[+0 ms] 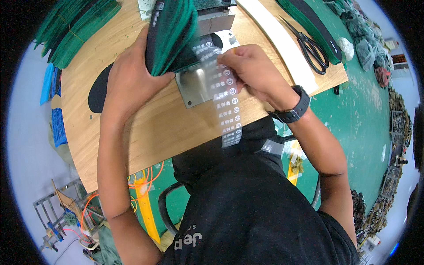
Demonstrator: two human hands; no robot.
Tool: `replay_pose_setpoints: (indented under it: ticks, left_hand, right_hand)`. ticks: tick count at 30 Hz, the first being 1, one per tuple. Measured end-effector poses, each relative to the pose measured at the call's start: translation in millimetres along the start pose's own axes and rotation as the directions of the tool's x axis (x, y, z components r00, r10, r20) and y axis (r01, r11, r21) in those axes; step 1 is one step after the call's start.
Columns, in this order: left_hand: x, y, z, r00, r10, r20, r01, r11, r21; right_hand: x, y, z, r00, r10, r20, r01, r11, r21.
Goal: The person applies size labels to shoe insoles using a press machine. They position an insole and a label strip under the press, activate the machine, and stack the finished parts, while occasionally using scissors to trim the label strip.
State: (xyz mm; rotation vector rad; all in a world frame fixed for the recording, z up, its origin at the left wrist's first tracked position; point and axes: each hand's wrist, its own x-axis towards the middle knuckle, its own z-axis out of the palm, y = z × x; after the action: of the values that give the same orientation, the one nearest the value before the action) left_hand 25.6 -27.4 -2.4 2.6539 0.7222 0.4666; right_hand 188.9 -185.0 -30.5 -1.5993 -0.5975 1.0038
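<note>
My left hand (126,77) is wrapped round a thick stack of black and green insoles (174,39), which stands tilted at the table's far middle. Between the thumb and fingers of my right hand (258,73) is a strip of clear film labels (227,99) with white print. The strip is partly blurred and hangs down past the table's near edge. Behind it lies a shiny metal plate (194,86), part of a small press (216,22) that the insoles partly cover. One black insole (99,90) lies flat on the wooden table, beside my left wrist.
Bundled green and black insoles (77,33) lie at the far left; another stack (313,28) is at the far right. Black scissors (309,46) lie by a curved white strip (278,39). Orange hoses (152,179) and a yellow bar (148,212) show below the table.
</note>
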Motion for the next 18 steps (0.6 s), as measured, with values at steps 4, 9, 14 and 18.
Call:
replay_pose_setpoints:
  ticks: [4,9,14,18]
  left_hand:
    - [-2.1,-8.3,-4.1,0.998,-0.05,0.036,0.052,0.998,-0.039]
    - [-2.5,-15.5,-4.2,0.998,0.056,-0.03,-0.058,0.996,-0.069]
    - [1.3,-12.1,-14.0,0.981,-0.146,0.126,0.168,0.968,-0.185]
    - [-0.3,-13.6,-4.3,0.998,0.053,0.016,-0.053,0.998,0.019]
  right_hand:
    - [-10.8,7.8,-18.0,0.997,0.006,-0.072,0.009,0.977,0.215]
    - [-5.1,6.2,-20.1,1.0,-0.003,0.006,0.001,0.977,0.213]
    - [-5.2,4.1,-23.3,1.0,-0.018,0.009,0.016,0.983,0.182]
    - [0.0,1.0,-20.9,1.0,-0.02,-0.007,0.021,0.984,0.177]
